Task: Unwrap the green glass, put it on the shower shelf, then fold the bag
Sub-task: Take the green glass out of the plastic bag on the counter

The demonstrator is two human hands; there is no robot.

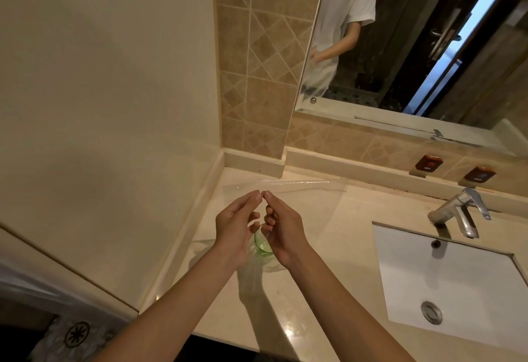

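Observation:
A green glass (pixel 262 245) stands on the beige counter (pixel 328 247), inside a clear plastic bag (pixel 300 190) whose top edge stretches up and to the right. My left hand (pixel 237 227) and my right hand (pixel 283 233) are raised over the glass, thumbs and forefingers nearly touching, pinching the bag's upper edge. Both hands hide part of the glass, and the thin film is hard to follow between them.
A white sink (pixel 445 284) with a chrome tap (pixel 460 213) lies to the right. A cream wall (pixel 100 104) runs along the left, tiled wall and a mirror (pixel 400 47) behind. Two small brown tags (pixel 428 163) stand at the counter's back.

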